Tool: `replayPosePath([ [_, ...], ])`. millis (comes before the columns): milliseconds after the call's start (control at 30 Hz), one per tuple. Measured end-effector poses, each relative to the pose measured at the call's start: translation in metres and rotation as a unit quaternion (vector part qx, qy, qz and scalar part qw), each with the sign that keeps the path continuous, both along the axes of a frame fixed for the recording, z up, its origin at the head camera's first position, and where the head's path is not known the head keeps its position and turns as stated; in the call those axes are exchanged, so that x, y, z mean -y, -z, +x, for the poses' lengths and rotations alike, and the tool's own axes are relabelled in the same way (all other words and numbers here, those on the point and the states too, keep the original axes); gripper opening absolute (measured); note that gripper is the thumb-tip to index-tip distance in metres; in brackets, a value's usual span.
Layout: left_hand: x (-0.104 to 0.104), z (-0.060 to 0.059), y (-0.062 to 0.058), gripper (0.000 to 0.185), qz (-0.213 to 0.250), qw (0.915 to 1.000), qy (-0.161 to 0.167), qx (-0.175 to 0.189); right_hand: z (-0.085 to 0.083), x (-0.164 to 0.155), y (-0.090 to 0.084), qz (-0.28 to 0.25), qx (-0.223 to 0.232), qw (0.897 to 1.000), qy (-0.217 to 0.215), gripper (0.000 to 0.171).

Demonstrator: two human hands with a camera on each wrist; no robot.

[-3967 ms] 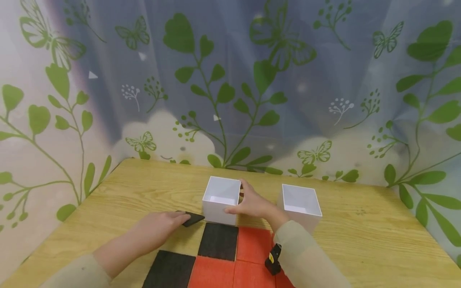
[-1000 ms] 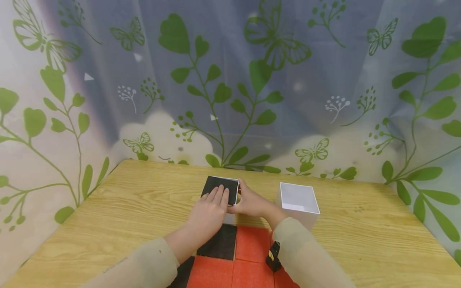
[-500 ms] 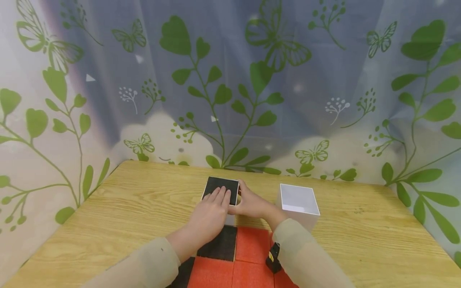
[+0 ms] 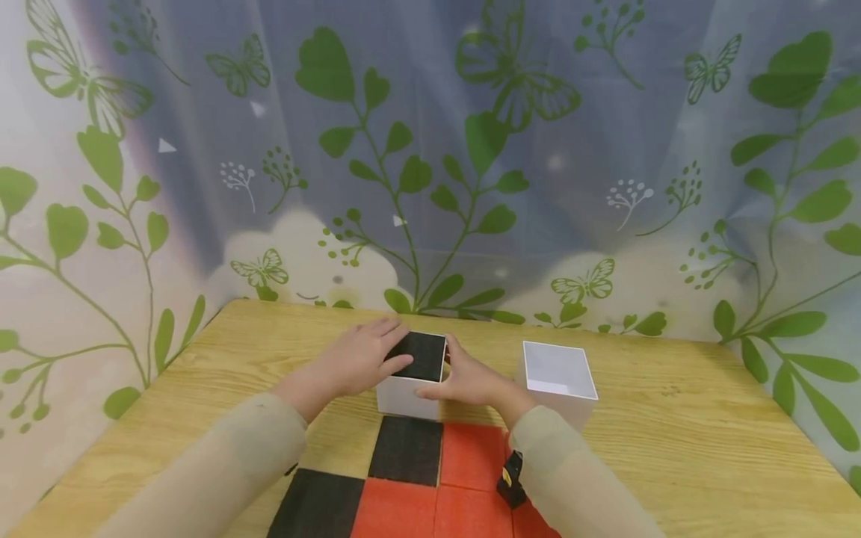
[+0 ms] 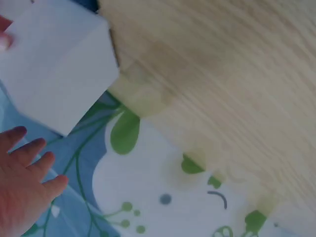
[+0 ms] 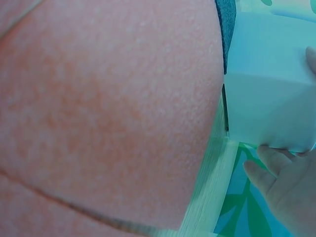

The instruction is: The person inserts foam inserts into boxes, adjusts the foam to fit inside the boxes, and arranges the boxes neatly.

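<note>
In the head view a white square box (image 4: 407,397) stands at the table's middle, a black square tile (image 4: 424,357) lying flat within its top rim. My right hand (image 4: 474,379) holds the box by its right side, thumb on the front face and fingers behind. Its fingers (image 6: 276,165) touch the box (image 6: 271,106) in the right wrist view. My left hand (image 4: 356,359) is at the box's left, thumb over the tile. In the left wrist view its fingers (image 5: 37,158) are spread, apart from the box (image 5: 59,59).
Another white box (image 4: 558,373), open at the top, stands to the right. Black tiles (image 4: 406,450) and red tiles (image 4: 473,456) lie in front on the wooden table (image 4: 706,441). A patterned curtain (image 4: 430,149) hangs behind the table.
My left hand brought the black tile from the table onto the box, pressed it level with the rim, then moved off it to the left. My right hand kept its grip on the box.
</note>
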State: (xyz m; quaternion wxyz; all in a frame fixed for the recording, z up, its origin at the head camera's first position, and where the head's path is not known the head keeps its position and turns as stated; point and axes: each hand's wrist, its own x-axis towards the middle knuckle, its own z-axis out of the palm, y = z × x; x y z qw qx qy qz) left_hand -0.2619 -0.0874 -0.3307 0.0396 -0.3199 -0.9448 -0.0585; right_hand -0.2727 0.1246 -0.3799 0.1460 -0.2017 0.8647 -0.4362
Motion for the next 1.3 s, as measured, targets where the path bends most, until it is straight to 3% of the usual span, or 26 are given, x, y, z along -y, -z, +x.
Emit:
replayPosePath([
  [100,-0.008,-0.001,0.006,0.066,-0.010,0.9994,-0.008,0.033,-0.001,-0.001,0.001,-0.021,-0.007,1.000,-0.016,0.094],
  [267,-0.023,0.003,0.012,0.073,-0.039,0.9973,-0.061,0.016,-0.004,-0.001,0.003,-0.034,-0.008,0.999,-0.028,0.087],
  [433,-0.024,0.004,0.019,0.075,-0.037,0.9939,-0.103,0.009,-0.003,0.001,0.002,-0.011,-0.002,1.000,-0.015,0.099],
  [600,-0.023,0.002,0.022,0.076,-0.032,0.9933,-0.110,0.008,-0.002,0.000,0.001,-0.004,0.000,1.000,-0.006,0.101],
  [800,-0.022,0.003,0.023,0.075,-0.022,0.9938,-0.109,0.012,-0.004,0.000,0.002,-0.027,-0.010,0.999,-0.020,0.085],
  [967,-0.022,0.004,0.023,0.075,-0.006,0.9938,-0.109,0.018,-0.003,-0.001,0.003,-0.022,-0.012,1.000,-0.016,0.089],
  [1167,-0.019,0.004,0.024,0.077,0.050,0.9911,-0.114,0.048,-0.003,0.000,0.003,-0.028,-0.016,0.999,-0.021,0.084],
  [1300,-0.014,0.003,0.026,0.081,0.056,0.9895,-0.122,0.054,-0.002,0.000,0.002,-0.007,-0.009,1.000,-0.006,0.096],
])
